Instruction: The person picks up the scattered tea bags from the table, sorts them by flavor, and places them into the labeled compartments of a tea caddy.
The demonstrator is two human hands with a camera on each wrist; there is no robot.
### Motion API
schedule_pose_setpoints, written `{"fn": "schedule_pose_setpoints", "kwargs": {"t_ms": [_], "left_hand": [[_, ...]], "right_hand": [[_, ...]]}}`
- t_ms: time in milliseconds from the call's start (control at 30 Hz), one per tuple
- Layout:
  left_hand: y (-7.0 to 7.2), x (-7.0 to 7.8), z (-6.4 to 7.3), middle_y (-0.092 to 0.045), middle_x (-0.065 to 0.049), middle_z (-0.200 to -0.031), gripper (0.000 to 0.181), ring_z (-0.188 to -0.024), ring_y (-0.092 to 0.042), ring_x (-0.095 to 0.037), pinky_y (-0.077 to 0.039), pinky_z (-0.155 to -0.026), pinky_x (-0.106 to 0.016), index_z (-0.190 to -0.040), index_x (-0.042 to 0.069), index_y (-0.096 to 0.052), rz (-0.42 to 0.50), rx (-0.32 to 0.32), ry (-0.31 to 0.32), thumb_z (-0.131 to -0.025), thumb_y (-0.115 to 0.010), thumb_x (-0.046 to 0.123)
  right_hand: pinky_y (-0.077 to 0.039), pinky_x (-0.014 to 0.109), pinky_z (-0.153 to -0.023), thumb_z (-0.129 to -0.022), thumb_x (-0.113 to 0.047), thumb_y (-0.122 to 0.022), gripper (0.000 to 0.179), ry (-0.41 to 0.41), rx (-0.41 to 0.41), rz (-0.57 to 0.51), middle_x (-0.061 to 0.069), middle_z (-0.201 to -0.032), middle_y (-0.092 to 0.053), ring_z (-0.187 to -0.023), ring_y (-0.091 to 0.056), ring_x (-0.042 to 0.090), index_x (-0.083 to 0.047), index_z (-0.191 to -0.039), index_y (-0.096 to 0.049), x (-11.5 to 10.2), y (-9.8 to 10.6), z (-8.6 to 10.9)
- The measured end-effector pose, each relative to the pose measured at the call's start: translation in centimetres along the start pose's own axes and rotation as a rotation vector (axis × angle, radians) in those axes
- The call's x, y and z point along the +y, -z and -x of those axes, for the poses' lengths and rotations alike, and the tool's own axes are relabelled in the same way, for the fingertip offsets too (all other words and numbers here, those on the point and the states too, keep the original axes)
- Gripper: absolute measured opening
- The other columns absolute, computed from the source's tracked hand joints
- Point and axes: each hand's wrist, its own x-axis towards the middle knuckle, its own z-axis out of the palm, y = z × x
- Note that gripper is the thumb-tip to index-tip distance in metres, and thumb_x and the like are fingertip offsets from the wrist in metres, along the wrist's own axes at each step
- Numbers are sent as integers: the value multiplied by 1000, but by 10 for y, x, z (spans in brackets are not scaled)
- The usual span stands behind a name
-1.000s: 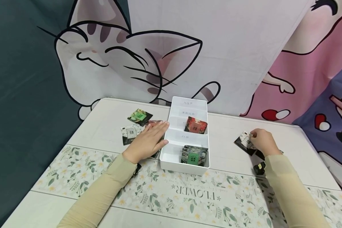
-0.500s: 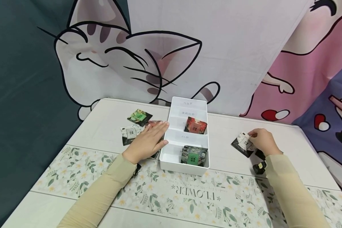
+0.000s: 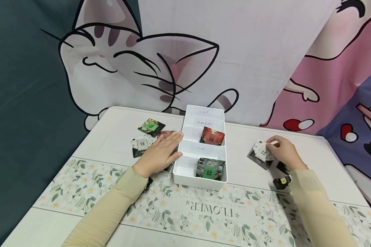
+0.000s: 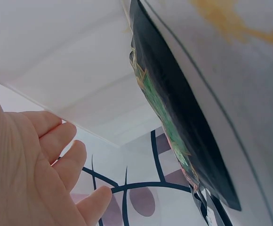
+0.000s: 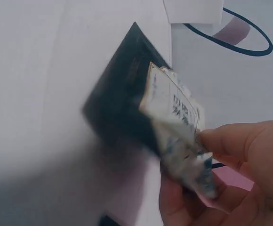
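My right hand (image 3: 285,152) pinches a white-and-black tea sachet (image 3: 260,154) by its edge, right of the box. In the right wrist view thumb and fingers grip the white printed side of the sachet (image 5: 172,99), and its dark lower half slants away. My left hand (image 3: 159,152) lies with fingers extended against the left wall of a long white divided box (image 3: 201,184). The left wrist view shows that left hand (image 4: 37,165) with its fingers along the box's side. A red sachet (image 3: 212,136) leans in a middle compartment; several green sachets (image 3: 210,169) stand in the nearest one.
Left of the box lie a green-yellow sachet (image 3: 152,126), a white-and-black sachet (image 3: 141,144) and a red one (image 3: 167,133), partly under my left hand. A black-and-yellow sachet (image 3: 281,182) lies by my right sleeve. A cat-print curtain (image 3: 117,68) hangs behind the table.
My right hand has shifted slightly left, and the white-and-black sachet has come up and left with it, away from the dark sachets beside it. My left hand and the box stay put.
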Motion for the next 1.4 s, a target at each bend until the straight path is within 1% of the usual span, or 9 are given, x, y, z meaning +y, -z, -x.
{"fn": "schedule_pose_setpoints", "kwargs": {"t_ms": [100,200,333,467,633,800,967,1200,1400], "left_hand": [[0,0,0,-22,-7,-167,82,-154,-21,-26,-9,-127,-49,-162,10,-21,1,-6,5,-103,-10,66],[0,0,0,-21,-6,-168,77,-155,-17,-24,-8,-126,-49,-163,11,-20,-2,-16,11,-106,-16,62],[0,0,0,-20,-6,-168,73,-155,-17,-23,-8,-126,-49,-163,11,-20,-6,-19,12,-108,-22,58],[1,0,1,-20,-6,-168,73,-155,-16,-23,-8,-126,-49,-163,11,-20,-7,-19,13,-107,-22,59],[1,0,1,-20,-6,-168,74,-155,-16,-23,-7,-127,-48,-163,11,-20,-7,-22,13,-107,-20,60],[1,0,0,-21,-6,-168,75,-155,-17,-24,-8,-126,-49,-163,11,-20,-2,-21,13,-107,-19,60],[1,0,0,-21,-6,-167,80,-154,-20,-27,-9,-126,-50,-163,11,-21,-4,-17,10,-104,-12,64],[1,0,0,-21,-6,-167,81,-154,-22,-28,-9,-126,-50,-163,11,-20,-2,-14,9,-103,-10,65],[0,0,0,-21,-7,-167,79,-154,-22,-29,-9,-126,-50,-162,10,-20,-2,-13,9,-104,-13,64]], "right_hand": [[-59,34,-62,-105,-22,-56,32,2,-1,-77,22,-98,-67,-73,-63,20,1,-125,-62,-3,-1,4],[-63,33,-67,-104,-25,-60,38,-27,-9,-198,20,-99,-67,-75,-66,15,3,-130,-60,-6,-2,8],[-63,33,-76,-100,-27,-68,48,-91,-49,-358,9,-98,-68,-79,-69,15,3,-135,-57,-12,-4,11],[-62,30,-79,-96,-22,-72,54,-118,-104,-451,-3,-94,-69,-81,-71,13,6,-138,-53,-19,-7,13],[-60,24,-72,-93,-11,-72,53,-117,-113,-503,-10,-90,-69,-75,-65,5,11,-137,-53,-27,-13,13],[-59,22,-72,-95,-8,-67,45,-111,-104,-572,-12,-89,-68,-72,-63,5,11,-134,-55,-33,-15,14],[-59,19,-75,-98,-12,-65,34,-114,-62,-619,-12,-93,-68,-79,-62,4,5,-127,-62,-41,-16,16],[-56,15,-73,-99,-27,-69,25,-112,13,-635,-9,-103,-65,-90,-59,3,-9,-115,-69,-52,-18,19],[-54,13,-71,-98,-27,-70,25,-88,58,-681,-10,-100,-66,-91,-57,5,-9,-115,-71,-60,-17,20]]}}
